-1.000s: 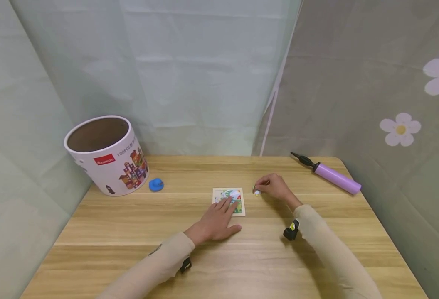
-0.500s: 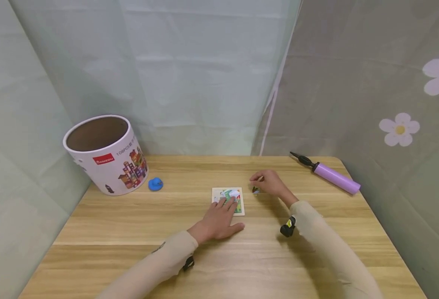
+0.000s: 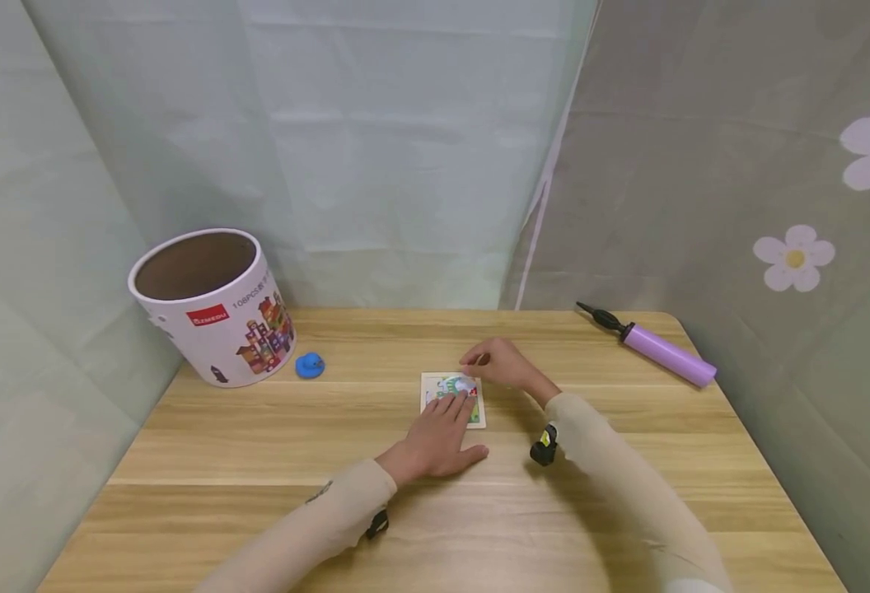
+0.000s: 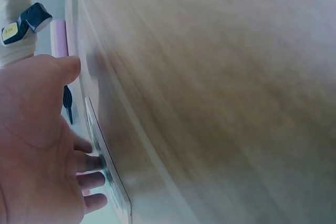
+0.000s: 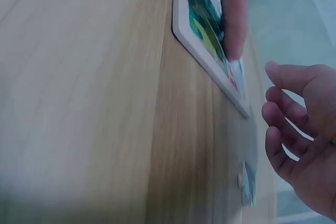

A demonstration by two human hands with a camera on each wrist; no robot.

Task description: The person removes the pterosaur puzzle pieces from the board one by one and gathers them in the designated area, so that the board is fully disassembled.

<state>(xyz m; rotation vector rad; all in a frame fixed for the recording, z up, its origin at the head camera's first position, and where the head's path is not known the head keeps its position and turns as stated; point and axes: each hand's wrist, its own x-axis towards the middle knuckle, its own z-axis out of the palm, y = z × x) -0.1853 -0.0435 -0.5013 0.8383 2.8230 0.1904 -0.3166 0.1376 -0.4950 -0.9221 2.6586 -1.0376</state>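
Partly, puzzle board (image 3: 453,399) under left hand (image 3: 438,441), right hand (image 3: 500,365) pinching something unclear.

The puzzle board (image 3: 453,399) lies mid-surface (image 3: 628,511). The left hand (image 3: 438,441) rests on its near edge; the right hand (image 3: 502,366) is just behind its far right corner. The tub (image 3: 212,309) and small toy (image 3: 309,365) stand far left, the pump (image 3: 653,346) far right.

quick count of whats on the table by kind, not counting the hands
puzzle board: 1
loose puzzle piece: 1
cardboard tub: 1
blue toy duck: 1
purple hand pump: 1
total: 5
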